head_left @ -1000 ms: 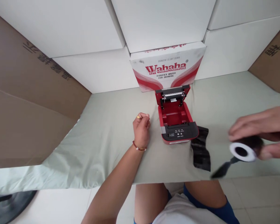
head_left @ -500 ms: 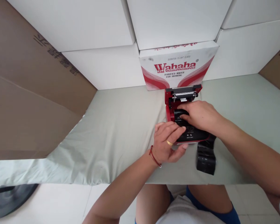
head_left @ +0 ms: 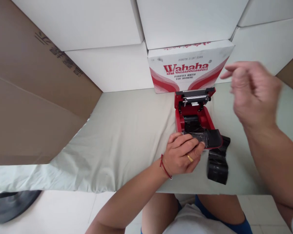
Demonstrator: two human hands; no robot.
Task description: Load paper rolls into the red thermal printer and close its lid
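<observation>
A red and black label printer [head_left: 207, 118] stands on the cloth with its lid [head_left: 178, 100] raised towards the back. Inside its bay lies a black roll [head_left: 190, 120], and black film [head_left: 197, 138] stretches from it over the front panel. My left hand [head_left: 184, 154] rests at the printer's front, fingers together and pressing the film down there. My right hand [head_left: 256, 94] is up in the air to the right of the printer, slightly blurred, fingers partly curled and apart, with nothing visible in it. A loose strip of black film [head_left: 217, 165] hangs off the front right.
Behind the printer stands a white and red Wahaha water carton [head_left: 188, 71], backed by stacked white boxes [head_left: 107, 71]. A large brown cardboard box [head_left: 39, 107] rises at the left. Pale green cloth [head_left: 127, 130] covers the table up to its front edge.
My right hand has left the printer's bay and moved up and to the right. My left hand has shifted right onto the film, which now lies over the front panel.
</observation>
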